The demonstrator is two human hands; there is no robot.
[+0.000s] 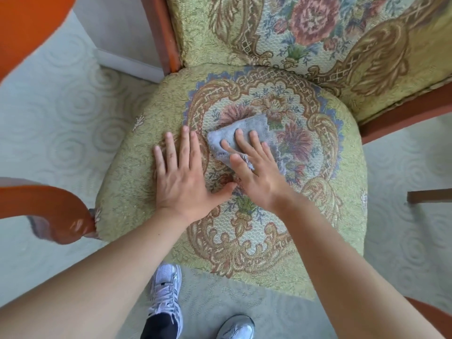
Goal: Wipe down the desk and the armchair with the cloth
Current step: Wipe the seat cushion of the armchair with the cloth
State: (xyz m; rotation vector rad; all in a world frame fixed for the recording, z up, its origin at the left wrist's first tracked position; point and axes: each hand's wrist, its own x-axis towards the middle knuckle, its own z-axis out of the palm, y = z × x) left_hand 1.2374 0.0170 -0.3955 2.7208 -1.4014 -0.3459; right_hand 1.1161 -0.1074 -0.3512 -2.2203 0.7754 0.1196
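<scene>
The armchair seat [330, 216], yellow-green tapestry with a floral medallion, fills the middle of the head view. A small grey cloth [247, 129] lies near the seat's centre. My right hand [254, 172] presses flat on the cloth with straight, spread fingers, covering its near part. My left hand [183, 177] rests flat on the bare fabric just left of the cloth, fingers straight, its thumb reaching toward my right hand. The desk is out of view.
The chair's floral backrest [318, 33] rises behind the seat. Orange wooden armrests stand at the left [49, 211] and right [403, 113]. Pale patterned carpet [61, 113] surrounds the chair. My white sneakers [166, 289] stand before the seat's front edge.
</scene>
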